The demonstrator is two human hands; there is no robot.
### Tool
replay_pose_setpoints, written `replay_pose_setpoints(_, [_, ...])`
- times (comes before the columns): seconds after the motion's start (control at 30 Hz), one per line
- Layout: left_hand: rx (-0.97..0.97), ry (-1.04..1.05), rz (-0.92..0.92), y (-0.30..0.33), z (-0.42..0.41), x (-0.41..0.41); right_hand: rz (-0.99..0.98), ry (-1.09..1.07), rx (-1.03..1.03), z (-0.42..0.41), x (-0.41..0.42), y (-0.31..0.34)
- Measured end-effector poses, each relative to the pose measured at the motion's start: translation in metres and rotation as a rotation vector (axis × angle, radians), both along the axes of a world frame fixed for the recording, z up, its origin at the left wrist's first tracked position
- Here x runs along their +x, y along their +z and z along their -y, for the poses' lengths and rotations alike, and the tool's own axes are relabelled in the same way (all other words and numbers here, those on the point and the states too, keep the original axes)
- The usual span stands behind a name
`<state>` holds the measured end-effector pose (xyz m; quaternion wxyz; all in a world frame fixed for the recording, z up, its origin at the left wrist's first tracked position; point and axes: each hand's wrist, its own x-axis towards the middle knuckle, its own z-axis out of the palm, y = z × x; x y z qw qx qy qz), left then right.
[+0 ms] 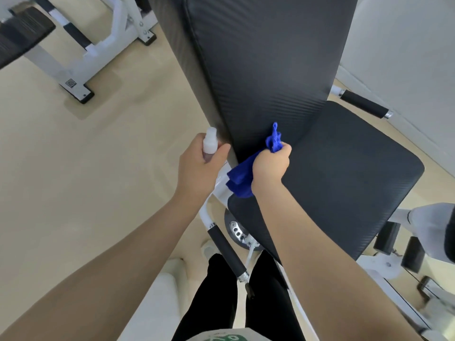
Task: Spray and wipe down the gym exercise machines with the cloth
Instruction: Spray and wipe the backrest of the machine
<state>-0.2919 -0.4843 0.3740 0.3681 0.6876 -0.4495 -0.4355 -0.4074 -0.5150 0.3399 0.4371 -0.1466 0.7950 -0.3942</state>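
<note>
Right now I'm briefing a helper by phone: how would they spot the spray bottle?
Find the tall black back pad of the seat machine. At its lower left edge, the left hand grips a small bottle. It is white, unlike the blue cloth beside it.

A gym: a black padded seat [344,173] and backrest [258,57] on a white steel frame with foam-gripped handles [362,104], and a second white-framed machine [73,57] on the pale floor [98,156].

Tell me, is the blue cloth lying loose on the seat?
No, the right hand grips the blue cloth bunched up at the foot of the backrest.
</note>
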Motion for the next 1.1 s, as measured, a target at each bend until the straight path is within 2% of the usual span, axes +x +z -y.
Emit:
replay_pose_setpoints(0.13, [-0.009, -0.007, -0.023, -0.007, 0.003, -0.003, -0.055, 0.083, -0.288, -0.002, 0.011, 0.011])
replay_pose_setpoints(0.17, [-0.013, -0.007, -0.021, -0.009, 0.002, -0.005, -0.078, 0.096, -0.269, -0.004, 0.01, 0.006])
replay_pose_setpoints(0.23, [-0.023, 0.011, -0.025, -0.015, 0.001, -0.01, -0.082, 0.077, -0.097, -0.005, 0.002, -0.01])
replay_pose_setpoints(0.3, [-0.031, 0.022, -0.018, -0.017, 0.0, -0.011, 0.046, 0.041, 0.135, 0.0, -0.011, -0.018])
replay_pose_setpoints(0.37, [-0.023, 0.021, -0.002, -0.021, 0.0, -0.011, 0.137, 0.003, 0.237, 0.011, -0.019, -0.016])
replay_pose_setpoints(0.53, [0.055, 0.046, 0.019, -0.026, -0.003, -0.019, 0.271, 0.01, 0.026, 0.001, -0.017, 0.001])
replay_pose_setpoints(0.6, [0.074, 0.059, 0.053, -0.025, -0.002, -0.02, 0.251, 0.004, 0.062, 0.0, -0.016, -0.009])
replay_pose_setpoints(0.7, [0.097, 0.084, 0.084, -0.025, -0.005, -0.022, 0.21, -0.017, 0.322, -0.003, -0.021, -0.032])
replay_pose_setpoints(0.77, [0.113, 0.101, 0.098, -0.026, -0.008, -0.025, 0.227, -0.025, 0.412, 0.001, -0.027, -0.041])
replay_pose_setpoints(0.8, [0.12, 0.11, 0.089, -0.026, -0.008, -0.027, 0.271, -0.091, 0.41, 0.004, -0.032, -0.043])
replay_pose_setpoints(0.87, [0.133, 0.125, 0.086, -0.023, -0.007, -0.03, 0.185, -0.062, 0.444, 0.016, -0.043, -0.055])
replay_pose_setpoints(1.0, [0.177, 0.157, 0.088, -0.022, -0.007, -0.032, 0.176, 0.024, 0.174, 0.005, -0.049, -0.038])
replay_pose_setpoints(1.07, [0.191, 0.149, 0.124, -0.024, -0.008, -0.034, 0.201, 0.073, 0.193, -0.009, -0.048, -0.043])
replay_pose_setpoints(1.1, [0.199, 0.147, 0.143, -0.025, -0.008, -0.036, 0.264, 0.032, 0.268, -0.012, -0.044, -0.054])
